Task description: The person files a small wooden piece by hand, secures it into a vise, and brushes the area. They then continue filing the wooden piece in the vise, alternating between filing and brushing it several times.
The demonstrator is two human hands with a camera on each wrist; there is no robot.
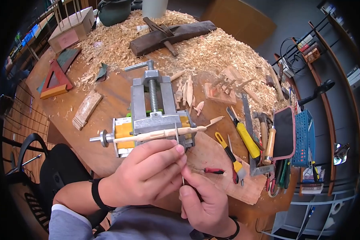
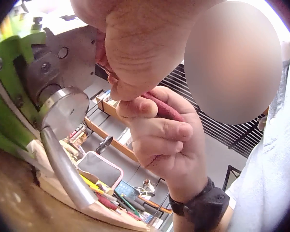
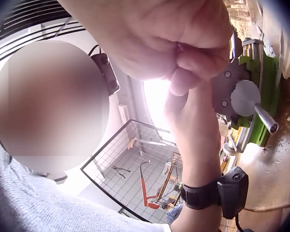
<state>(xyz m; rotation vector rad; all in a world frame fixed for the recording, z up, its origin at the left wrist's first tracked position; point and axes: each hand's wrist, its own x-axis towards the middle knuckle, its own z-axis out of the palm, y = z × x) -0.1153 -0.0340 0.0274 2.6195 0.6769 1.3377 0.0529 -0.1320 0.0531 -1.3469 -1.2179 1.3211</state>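
A carved wooden stick (image 1: 152,136) lies crosswise at the front of the grey metal vise (image 1: 156,119), with a thin, splintered right end. My left hand (image 1: 146,174) pinches a slim metal file-like tool (image 1: 176,131) whose narrow end stands up across the stick. Lower down, my right hand (image 1: 206,204) grips the same tool. Its red handle (image 2: 166,108) shows between the right fingers in the left wrist view. Both hands are close together in front of the vise, and my palms hide much of the tool.
Wood shavings (image 1: 236,52) cover the back around a wooden plane (image 1: 172,38). Right of the vise lie a yellow cutter (image 1: 247,140), a yellow-black tool (image 1: 230,154), a red-handled tool (image 1: 214,171) and a hammer (image 1: 263,124). A wood block (image 1: 87,110) is at left.
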